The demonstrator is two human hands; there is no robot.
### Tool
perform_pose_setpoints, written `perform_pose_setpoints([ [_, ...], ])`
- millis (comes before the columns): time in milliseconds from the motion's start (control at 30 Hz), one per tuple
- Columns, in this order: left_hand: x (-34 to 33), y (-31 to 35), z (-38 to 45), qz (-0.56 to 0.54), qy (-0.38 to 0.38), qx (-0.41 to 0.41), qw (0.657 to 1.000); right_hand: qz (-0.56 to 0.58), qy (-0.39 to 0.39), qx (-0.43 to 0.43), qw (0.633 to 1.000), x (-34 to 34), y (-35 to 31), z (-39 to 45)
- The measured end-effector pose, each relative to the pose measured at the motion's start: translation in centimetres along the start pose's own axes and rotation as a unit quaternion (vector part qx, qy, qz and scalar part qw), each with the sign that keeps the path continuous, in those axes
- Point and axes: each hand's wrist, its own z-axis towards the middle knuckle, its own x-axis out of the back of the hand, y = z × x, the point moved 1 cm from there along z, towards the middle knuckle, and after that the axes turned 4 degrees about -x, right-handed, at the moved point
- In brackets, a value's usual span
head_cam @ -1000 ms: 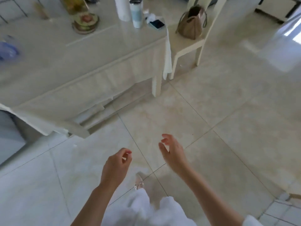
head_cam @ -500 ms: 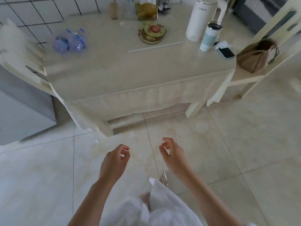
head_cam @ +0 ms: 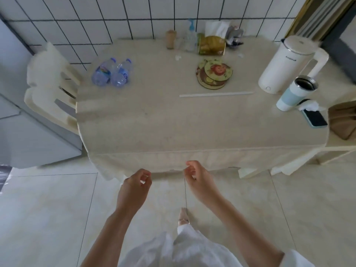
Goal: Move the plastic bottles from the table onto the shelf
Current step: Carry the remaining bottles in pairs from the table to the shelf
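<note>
My left hand point(head_cam: 134, 186) hangs in front of me with its fingers loosely curled, thumb and forefinger tips close together, and it holds nothing. My right hand point(head_cam: 200, 181) is just beside it to the right, fingers bent inward the same slack way and also holding nothing. Both hands hover over the floor, level with the near hem of the tablecloth point(head_cam: 173, 160), not touching it.

The two plastic bottles point(head_cam: 112, 74) lie on their sides at the far left of the table point(head_cam: 154, 122), touching each other, caps pointing toward the tiled wall point(head_cam: 86, 18). They are clear and crumpled with blue caps, well apart from my hands.

Near the middle of the far side lies a stack of round coasters point(head_cam: 214, 75), and nearer than that a long white strip point(head_cam: 216, 94) lies flat. On the right stand a white kettle point(head_cam: 289, 63) and, nearer, a pale blue tumbler point(head_cam: 295, 93) with a phone point(head_cam: 315, 118) just beside its base. A yellow tin point(head_cam: 212, 45) sits by the wall. A cream chair point(head_cam: 52, 87) stands at the table's left end.
</note>
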Motion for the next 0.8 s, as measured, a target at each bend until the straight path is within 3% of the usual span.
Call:
perform_pose_setpoints([
  [533,8.7,0.9,20.0,-0.024,0.074,0.014,0.997,-0.009,-0.058,0.011,0.998,-3.8,-13.7,21.3],
  [800,16.8,-0.9,35.3,0.009,0.070,-0.005,0.998,-0.014,-0.070,-0.062,0.996,-9.2,-22.5,33.5],
])
